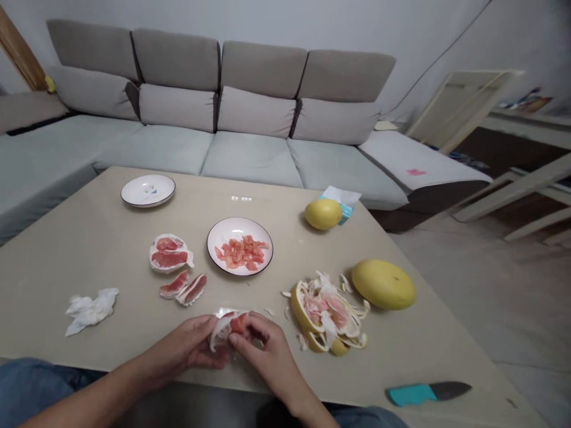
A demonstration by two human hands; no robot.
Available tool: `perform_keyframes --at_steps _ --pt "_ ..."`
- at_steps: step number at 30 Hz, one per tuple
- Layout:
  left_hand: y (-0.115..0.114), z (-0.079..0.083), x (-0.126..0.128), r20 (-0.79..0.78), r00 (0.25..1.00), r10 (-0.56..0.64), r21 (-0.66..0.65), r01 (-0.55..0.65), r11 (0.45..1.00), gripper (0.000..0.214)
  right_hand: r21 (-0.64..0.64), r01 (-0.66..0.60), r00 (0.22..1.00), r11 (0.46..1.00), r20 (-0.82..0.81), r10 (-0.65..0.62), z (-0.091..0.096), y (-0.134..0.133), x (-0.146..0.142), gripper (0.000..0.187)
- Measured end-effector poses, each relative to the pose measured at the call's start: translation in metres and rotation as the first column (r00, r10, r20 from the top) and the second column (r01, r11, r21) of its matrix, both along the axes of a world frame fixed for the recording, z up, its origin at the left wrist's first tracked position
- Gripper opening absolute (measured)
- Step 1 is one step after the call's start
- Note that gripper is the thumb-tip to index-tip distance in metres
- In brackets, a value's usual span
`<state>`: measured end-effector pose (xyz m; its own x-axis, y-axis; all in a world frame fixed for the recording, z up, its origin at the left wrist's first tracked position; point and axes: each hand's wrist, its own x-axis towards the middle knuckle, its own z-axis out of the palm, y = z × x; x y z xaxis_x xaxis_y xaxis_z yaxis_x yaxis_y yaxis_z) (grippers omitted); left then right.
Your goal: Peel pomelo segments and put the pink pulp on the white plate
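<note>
While you work near the front edge of the table, your left hand [182,345] and your right hand [263,351] are both half closed and come together. Between them you have hold of one pomelo segment [227,329], with its white membrane partly pulled open and the pink pulp showing. Your right fingers [243,339] pinch it from above, and your left fingers [203,333] hold it from the other side.

Just to the right of your hands lies a heap of torn yellow pomelo peel [321,315] with white pith, and small scraps of pith are near it. Beyond the heap is a big whole pomelo [383,284], and a knife with a teal handle [428,392] lies near the right edge of the table. To the left are two membrane-covered segments [182,286], an opened segment [169,252], and a crumpled tissue [91,310].

Further ahead, a white plate [232,229] holds pieces of pink pulp [241,252]. Another white plate [147,190] is on the far left, and a smaller pomelo [323,214] rests against a tissue box [341,205]. Behind the beige table [272,205] stands a long gray sofa [250,113].
</note>
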<state>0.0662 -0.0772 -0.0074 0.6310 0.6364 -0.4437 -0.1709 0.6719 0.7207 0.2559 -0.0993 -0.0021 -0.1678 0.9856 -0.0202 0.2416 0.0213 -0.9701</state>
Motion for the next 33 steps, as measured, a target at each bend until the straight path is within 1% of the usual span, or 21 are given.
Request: perform_keyframes --at_steps 2,3,4,6,8,11,13,16,18,20,25,27,29,31,33 --pt "0.003 -0.003 0.000 -0.063 0.997 -0.037 0.162 0.047 0.986 0.034 -0.059 0.021 0.999 0.998 -0.039 -0.024 -0.005 0.002 -0.001 0.020" --pt "0.005 -0.005 0.000 -0.076 0.997 -0.029 0.230 0.046 0.972 0.033 -0.084 0.021 0.998 0.996 -0.054 -0.025 -0.007 0.002 -0.002 0.020" --pt "0.006 -0.006 0.000 -0.084 0.997 -0.001 0.274 0.024 0.962 0.033 -0.101 0.016 0.998 0.995 -0.064 -0.023 -0.009 0.002 -0.003 0.019" --pt "0.007 -0.007 0.001 -0.116 0.989 0.086 0.317 -0.045 0.947 0.032 -0.115 -0.001 0.997 0.993 -0.077 -0.008 -0.010 0.000 -0.004 0.016" --pt "0.005 -0.008 0.002 -0.110 0.987 0.113 0.297 -0.076 0.952 0.031 -0.116 -0.003 0.996 0.993 -0.088 -0.007 -0.008 -0.001 -0.004 0.013" --pt "0.001 -0.006 0.002 -0.064 0.994 0.094 0.163 -0.082 0.983 0.040 -0.137 0.000 0.993 0.991 -0.113 -0.016 -0.003 -0.003 -0.002 0.018" --pt "-0.001 -0.003 0.001 -0.072 0.993 0.090 0.078 -0.085 0.993 0.048 -0.161 -0.001 0.990 0.987 -0.142 -0.022 -0.001 -0.004 0.000 0.022" --pt "-0.004 0.003 0.000 -0.066 0.995 0.074 0.002 -0.074 0.997 0.048 -0.217 -0.002 0.977 0.976 -0.207 -0.044 0.000 -0.004 0.002 0.026" --pt "-0.005 0.008 -0.001 -0.025 0.998 0.066 -0.026 -0.066 0.997 0.043 -0.264 0.009 0.967 0.964 -0.242 -0.076 0.001 -0.004 0.002 0.028" --pt "-0.007 0.011 -0.001 0.008 0.998 0.066 -0.026 -0.065 0.998 0.039 -0.300 0.026 0.958 0.953 -0.265 -0.109 0.002 -0.004 0.001 0.030" --pt "-0.008 0.015 -0.001 0.028 0.997 0.078 -0.022 -0.077 0.997 0.035 -0.332 0.016 0.938 0.943 -0.321 -0.129 0.001 -0.004 0.001 0.030" --pt "-0.008 0.017 -0.001 0.053 0.997 0.062 -0.037 -0.060 0.998 0.034 -0.321 -0.001 0.937 0.947 -0.331 -0.111 -0.001 -0.005 0.003 0.029" --pt "-0.008 0.017 0.000 0.082 0.995 0.051 -0.045 -0.047 0.998 0.033 -0.284 -0.008 0.948 0.959 -0.308 -0.083 -0.002 -0.005 0.005 0.027" --pt "-0.009 0.015 0.001 0.089 0.994 0.070 -0.035 -0.067 0.997 0.031 -0.205 0.006 0.970 0.979 -0.237 -0.056 -0.001 -0.004 0.007 0.023" --pt "-0.009 0.010 0.002 0.086 0.990 0.115 -0.009 -0.114 0.993 0.030 -0.107 0.022 0.987 0.994 -0.155 -0.038 0.001 -0.003 0.008 0.018"
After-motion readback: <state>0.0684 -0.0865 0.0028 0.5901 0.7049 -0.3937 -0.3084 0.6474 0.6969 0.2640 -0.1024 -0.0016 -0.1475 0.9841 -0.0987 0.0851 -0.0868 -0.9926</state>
